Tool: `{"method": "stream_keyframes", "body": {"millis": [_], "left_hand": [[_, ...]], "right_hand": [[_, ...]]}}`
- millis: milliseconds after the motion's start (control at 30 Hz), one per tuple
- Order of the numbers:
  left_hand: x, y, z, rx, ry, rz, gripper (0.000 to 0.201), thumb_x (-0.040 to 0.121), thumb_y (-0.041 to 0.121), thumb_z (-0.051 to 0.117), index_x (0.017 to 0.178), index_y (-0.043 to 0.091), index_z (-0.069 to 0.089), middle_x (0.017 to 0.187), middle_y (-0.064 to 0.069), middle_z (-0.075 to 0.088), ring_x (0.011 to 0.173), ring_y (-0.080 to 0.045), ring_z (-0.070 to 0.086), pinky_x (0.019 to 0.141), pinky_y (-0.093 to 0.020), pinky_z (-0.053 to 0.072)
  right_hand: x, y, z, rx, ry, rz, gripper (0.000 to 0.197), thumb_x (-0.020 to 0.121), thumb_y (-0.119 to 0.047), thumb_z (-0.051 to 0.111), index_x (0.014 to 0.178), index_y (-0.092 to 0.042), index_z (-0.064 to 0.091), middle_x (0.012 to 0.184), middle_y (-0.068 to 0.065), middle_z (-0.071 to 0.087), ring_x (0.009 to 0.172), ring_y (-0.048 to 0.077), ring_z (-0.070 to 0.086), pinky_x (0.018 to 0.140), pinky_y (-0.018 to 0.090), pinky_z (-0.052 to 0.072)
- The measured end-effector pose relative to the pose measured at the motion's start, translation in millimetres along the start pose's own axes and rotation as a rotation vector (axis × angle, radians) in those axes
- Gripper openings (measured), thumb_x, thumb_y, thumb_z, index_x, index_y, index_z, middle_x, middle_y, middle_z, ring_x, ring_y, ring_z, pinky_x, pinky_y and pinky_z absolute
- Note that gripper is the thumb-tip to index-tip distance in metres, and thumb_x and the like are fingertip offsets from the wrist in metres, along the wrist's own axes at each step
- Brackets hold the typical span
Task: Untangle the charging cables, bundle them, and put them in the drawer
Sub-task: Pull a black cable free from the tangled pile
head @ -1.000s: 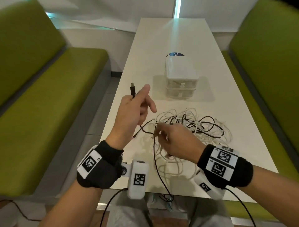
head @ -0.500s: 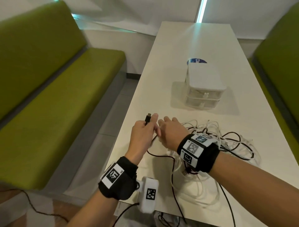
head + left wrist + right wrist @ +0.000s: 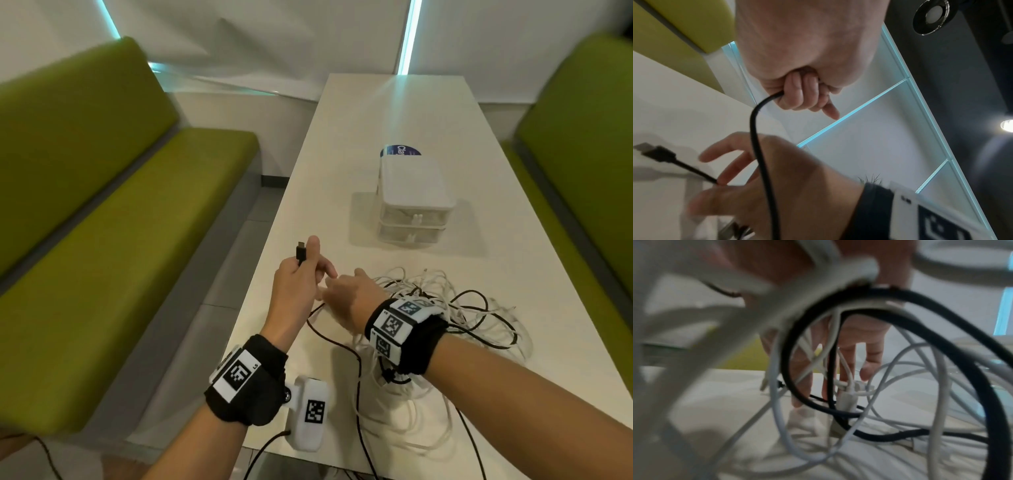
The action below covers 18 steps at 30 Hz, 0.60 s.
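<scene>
Left hand (image 3: 297,281) clenched round black cable (image 3: 764,162); right hand (image 3: 760,183), seemingly pinching its other plug end, wrist-view only.

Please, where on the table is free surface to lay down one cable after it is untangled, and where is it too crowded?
Free: the far table beyond the drawer box, and the strip between that box and the cable tangle. Also the left edge, beyond the left hand. Crowded: the near right part, where white and black loops spread under the right hand.

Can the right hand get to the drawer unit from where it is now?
Probably yes: bare table lies between the right hand and the drawer unit, though cable loops drape its wrist and may drag.
</scene>
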<state>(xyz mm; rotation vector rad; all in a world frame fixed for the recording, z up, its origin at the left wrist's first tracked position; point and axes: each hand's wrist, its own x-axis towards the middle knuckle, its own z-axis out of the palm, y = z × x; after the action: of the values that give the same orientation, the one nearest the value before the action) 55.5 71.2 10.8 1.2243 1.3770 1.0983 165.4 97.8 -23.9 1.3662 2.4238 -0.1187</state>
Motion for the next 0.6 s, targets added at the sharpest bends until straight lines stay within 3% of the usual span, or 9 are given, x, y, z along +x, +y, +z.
{"method": "stream_keyframes", "body": {"millis": [67, 167, 267, 367, 433, 500, 600], "left_hand": [[-0.7, 3.8, -2.4, 0.011, -0.007, 0.019, 0.061, 0.097, 0.055, 0.038, 0.063, 0.013, 0.064, 0.05, 0.011, 0.038, 0.044, -0.004, 0.035, 0.052, -0.023, 0.028], [-1.4, 4.4, -6.8, 0.044, -0.009, 0.036, 0.061, 0.097, 0.055, 0.037, 0.066, 0.011, 0.065, 0.052, 0.011, 0.041, 0.046, -0.004, 0.035, 0.052, -0.022, 0.028], [-1.2, 3.1, -9.5, 0.013, 0.042, 0.066, 0.059, 0.097, 0.057, 0.035, 0.071, 0.015, 0.067, 0.064, 0.005, 0.048, 0.048, -0.008, 0.034, 0.046, -0.02, 0.029], [-2.8, 9.2, -7.3, -0.076, 0.092, 0.123, 0.051, 0.098, 0.054, 0.033, 0.087, 0.017, 0.066, 0.072, 0.007, 0.046, 0.048, -0.005, 0.032, 0.043, -0.018, 0.029], [-4.5, 16.6, -3.3, -0.115, 0.11, 0.196, 0.044, 0.099, 0.05, 0.033, 0.1, 0.018, 0.063, 0.076, 0.008, 0.042, 0.052, -0.006, 0.031, 0.045, -0.02, 0.029], [-4.3, 25.5, 3.2, -0.115, 0.097, 0.242, 0.035, 0.101, 0.045, 0.033, 0.109, 0.022, 0.059, 0.079, 0.01, 0.042, 0.057, -0.007, 0.033, 0.05, -0.021, 0.03], [-3.6, 41.7, 19.0, -0.094, 0.014, 0.237, 0.036, 0.102, 0.045, 0.034, 0.119, 0.024, 0.058, 0.082, 0.011, 0.046, 0.056, -0.006, 0.035, 0.051, -0.019, 0.032]], "right_hand": [[-0.6, -4.0, -0.5, -0.067, -0.037, -0.015, 0.038, 0.095, -0.015, 0.049, 0.132, -0.019, 0.046, 0.124, 0.01, 0.052, 0.11, 0.028, 0.057, 0.096, 0.044, 0.037], [-4.6, -10.0, 1.3, -0.101, 0.031, -0.052, 0.032, 0.096, -0.016, 0.05, 0.127, -0.019, 0.052, 0.125, 0.009, 0.052, 0.113, 0.027, 0.054, 0.096, 0.044, 0.038], [-11.7, -2.6, -1.7, 0.053, 0.279, -0.031, 0.026, 0.094, -0.011, 0.048, 0.118, -0.019, 0.052, 0.116, 0.003, 0.057, 0.111, 0.025, 0.05, 0.09, 0.04, 0.037], [-22.5, 13.0, -13.8, 0.266, 0.481, 0.053, 0.02, 0.093, -0.006, 0.044, 0.108, -0.019, 0.049, 0.097, 0.001, 0.066, 0.093, 0.025, 0.055, 0.083, 0.038, 0.038], [-31.9, 22.0, -25.9, 0.463, 0.603, 0.124, 0.015, 0.096, -0.008, 0.042, 0.106, -0.017, 0.048, 0.091, 0.002, 0.067, 0.081, 0.024, 0.058, 0.076, 0.04, 0.045], [-41.3, 30.2, -35.7, 0.69, 0.768, 0.174, 0.009, 0.101, -0.013, 0.038, 0.103, -0.016, 0.046, 0.087, 0.002, 0.064, 0.074, 0.023, 0.057, 0.065, 0.042, 0.049], [-57.1, 39.6, -48.4, 0.842, 0.959, 0.165, 0.008, 0.102, -0.016, 0.039, 0.1, -0.017, 0.047, 0.08, -0.001, 0.057, 0.071, 0.021, 0.056, 0.062, 0.039, 0.047]]}}
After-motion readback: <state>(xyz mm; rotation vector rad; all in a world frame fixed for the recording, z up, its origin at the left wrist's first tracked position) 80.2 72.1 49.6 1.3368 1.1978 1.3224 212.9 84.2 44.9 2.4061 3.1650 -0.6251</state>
